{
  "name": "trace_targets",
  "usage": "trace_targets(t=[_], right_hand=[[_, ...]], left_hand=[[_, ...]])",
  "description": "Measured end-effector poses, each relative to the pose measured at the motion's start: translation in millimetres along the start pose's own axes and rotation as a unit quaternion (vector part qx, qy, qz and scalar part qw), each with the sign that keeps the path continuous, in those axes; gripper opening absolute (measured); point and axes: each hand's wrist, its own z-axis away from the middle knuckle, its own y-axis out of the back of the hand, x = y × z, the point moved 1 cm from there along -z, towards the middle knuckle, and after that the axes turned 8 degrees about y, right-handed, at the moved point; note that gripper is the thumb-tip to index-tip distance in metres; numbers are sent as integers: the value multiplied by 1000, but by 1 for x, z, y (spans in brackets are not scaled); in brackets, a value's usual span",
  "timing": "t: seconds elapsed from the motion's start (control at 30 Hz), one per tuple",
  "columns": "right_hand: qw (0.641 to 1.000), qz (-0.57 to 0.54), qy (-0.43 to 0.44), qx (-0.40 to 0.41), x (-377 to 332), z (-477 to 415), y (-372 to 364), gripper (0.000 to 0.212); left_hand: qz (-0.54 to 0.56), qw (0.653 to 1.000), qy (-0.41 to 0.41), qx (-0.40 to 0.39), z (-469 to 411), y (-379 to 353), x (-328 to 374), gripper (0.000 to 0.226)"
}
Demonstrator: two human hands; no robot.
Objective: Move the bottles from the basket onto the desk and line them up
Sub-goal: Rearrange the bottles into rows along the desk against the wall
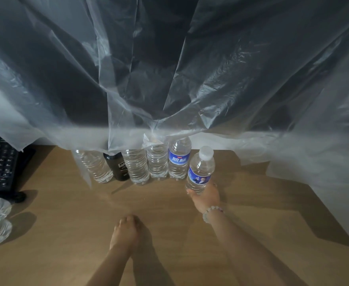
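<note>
The white-capped water bottle (200, 172) with a blue label stands tilted slightly at the right end of the row, just beside another blue-labelled bottle (178, 159). The right hand (205, 195), a beaded bracelet (211, 210) on its wrist, grips its lower part. Left of these stand three clear bottles and a dark bottle (116, 166), close together on the tabletop (66, 213). The left hand (126, 232) lies on the wood, fingers relaxed, holding nothing. A translucent plastic sheet (169, 69) hangs over the bottle tops. A black keyboard (0, 164) sits at far left.
</note>
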Motion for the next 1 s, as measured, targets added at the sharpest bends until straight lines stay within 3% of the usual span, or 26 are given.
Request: trace_targets(t=[0.53,1.0], right_hand=[[998,-20,-61,23,-13,-55,-1,61],[998,-13,-52,11,-23,-57,8,65]], left_hand=[[-6,999,-6,-31,-14,1,-3,33],[5,1000,-11,-19,-12,0,-4,33]])
